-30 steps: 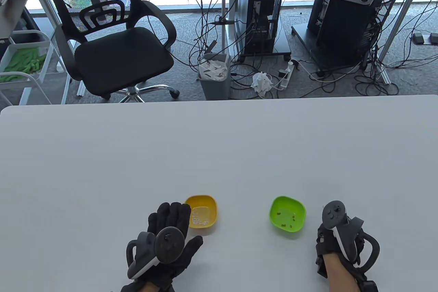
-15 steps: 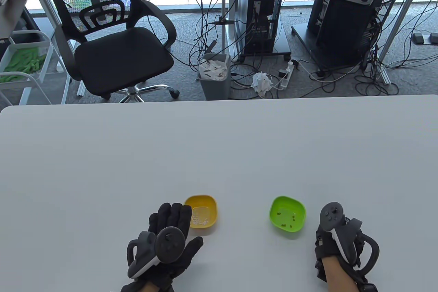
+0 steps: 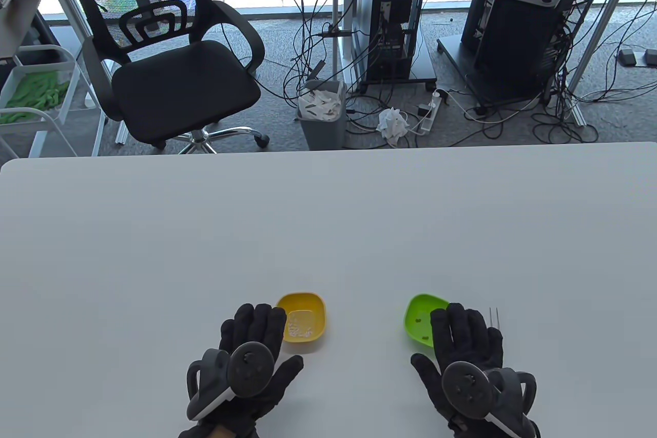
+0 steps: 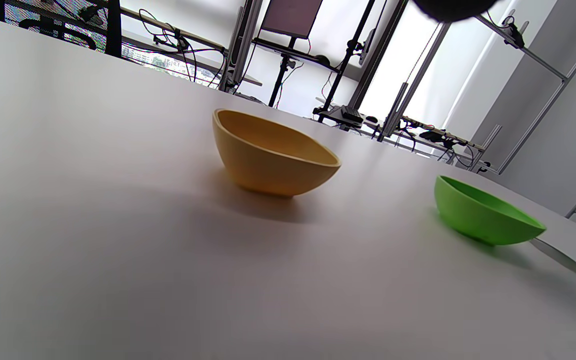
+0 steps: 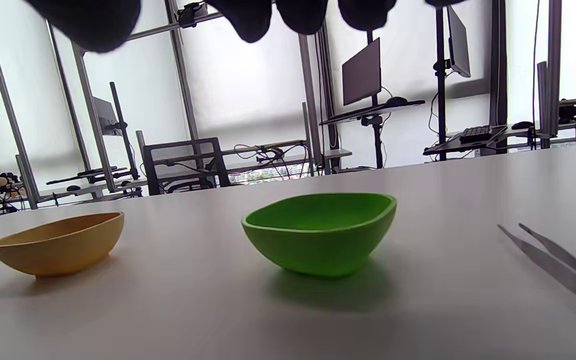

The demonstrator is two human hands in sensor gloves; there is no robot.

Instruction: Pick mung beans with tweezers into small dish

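A yellow dish (image 3: 304, 317) with pale grains sits left of a green dish (image 3: 420, 319) holding a few dark beans. My left hand (image 3: 251, 350) lies flat and open on the table, fingertips beside the yellow dish. My right hand (image 3: 464, 350) lies flat and open, palm down, fingers covering the green dish's right side. The metal tweezers (image 3: 495, 316) lie on the table just right of my right hand, tips pointing away, and also show in the right wrist view (image 5: 553, 262). Both dishes show in the left wrist view: yellow (image 4: 273, 155), green (image 4: 483, 212).
The white table (image 3: 328, 222) stretches wide beyond the dishes. Past its far edge stand an office chair (image 3: 174, 63), a bin (image 3: 321, 114) and computer towers with cables on the floor.
My right hand has turned from upright to flat, palm down, and moved left over the green dish's edge. The tweezers now lie in view beside it. My left hand has stayed put.
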